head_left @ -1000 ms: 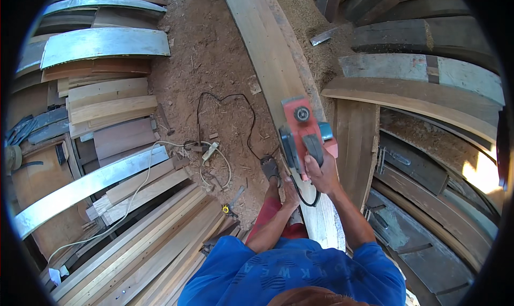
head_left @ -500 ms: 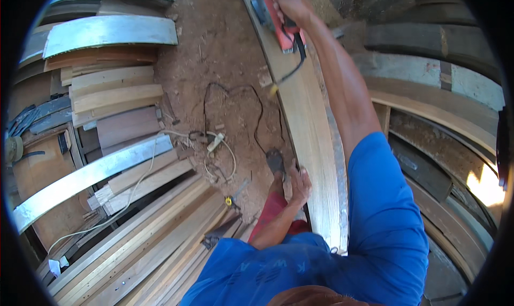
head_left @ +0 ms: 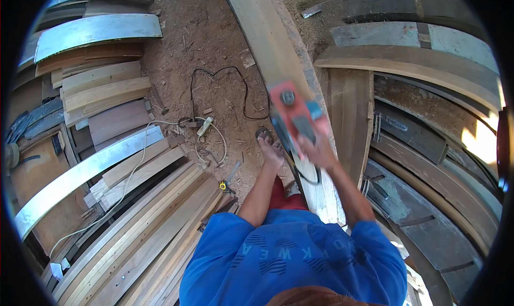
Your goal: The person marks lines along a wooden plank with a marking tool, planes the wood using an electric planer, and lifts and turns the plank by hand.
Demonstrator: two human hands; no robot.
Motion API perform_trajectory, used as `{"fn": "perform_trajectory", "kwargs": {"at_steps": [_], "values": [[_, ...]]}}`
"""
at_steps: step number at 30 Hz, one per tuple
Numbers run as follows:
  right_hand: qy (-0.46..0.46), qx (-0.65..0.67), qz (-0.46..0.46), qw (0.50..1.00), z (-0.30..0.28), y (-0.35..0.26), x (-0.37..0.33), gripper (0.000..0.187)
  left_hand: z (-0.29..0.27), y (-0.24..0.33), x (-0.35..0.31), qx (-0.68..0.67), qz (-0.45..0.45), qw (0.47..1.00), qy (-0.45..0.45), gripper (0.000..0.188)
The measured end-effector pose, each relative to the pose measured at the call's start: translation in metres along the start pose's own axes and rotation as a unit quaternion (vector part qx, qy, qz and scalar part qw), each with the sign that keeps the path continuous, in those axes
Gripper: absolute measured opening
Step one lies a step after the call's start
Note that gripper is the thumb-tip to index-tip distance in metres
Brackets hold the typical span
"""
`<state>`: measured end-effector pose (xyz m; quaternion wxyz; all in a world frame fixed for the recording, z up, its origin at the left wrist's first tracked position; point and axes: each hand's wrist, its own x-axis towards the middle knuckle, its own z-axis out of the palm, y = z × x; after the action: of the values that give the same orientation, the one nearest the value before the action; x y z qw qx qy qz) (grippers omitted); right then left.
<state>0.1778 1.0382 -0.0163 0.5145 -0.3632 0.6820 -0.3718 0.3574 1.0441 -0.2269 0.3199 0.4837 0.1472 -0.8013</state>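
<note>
My right hand is closed round the rear handle of a red electric planer with a dark knob and teal parts. The planer sits over a long pale plank, smeared by motion. Its black cord bends across the near part of the plank. To the left of the plank, my left hand hangs low in front of my foot, fingers loosely extended and holding nothing that I can see.
Stacked boards line the left side, with long planks at the lower left. A white power strip and cords lie on the dirt floor. More timber fills the right. A yellow tape measure lies near the left planks.
My right hand has drawn the planer back along the plank toward my body. My left hand has moved forward and left, away from the plank's edge.
</note>
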Motion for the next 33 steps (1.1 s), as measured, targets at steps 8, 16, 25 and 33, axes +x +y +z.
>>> {"fn": "perform_trajectory", "kwargs": {"at_steps": [8,16,25,33], "values": [[0.039,-0.004,0.019,0.999,0.023,0.004,-0.037,0.047,-0.049,0.043,-0.04,0.071,0.0,0.996,0.062,0.072],[0.048,-0.042,-0.121,0.991,0.032,-0.133,0.223,0.053,-0.142,0.105,-0.001,0.173,0.041,0.978,-0.11,0.046],[0.042,0.043,-0.058,0.997,-0.02,-0.103,0.224,0.048,-0.011,0.12,-0.005,0.42,0.23,0.874,0.079,0.046],[0.041,-0.013,-0.005,0.999,-0.019,0.015,-0.04,0.057,0.144,0.153,0.067,0.405,0.3,0.863,-0.004,0.062]]}}
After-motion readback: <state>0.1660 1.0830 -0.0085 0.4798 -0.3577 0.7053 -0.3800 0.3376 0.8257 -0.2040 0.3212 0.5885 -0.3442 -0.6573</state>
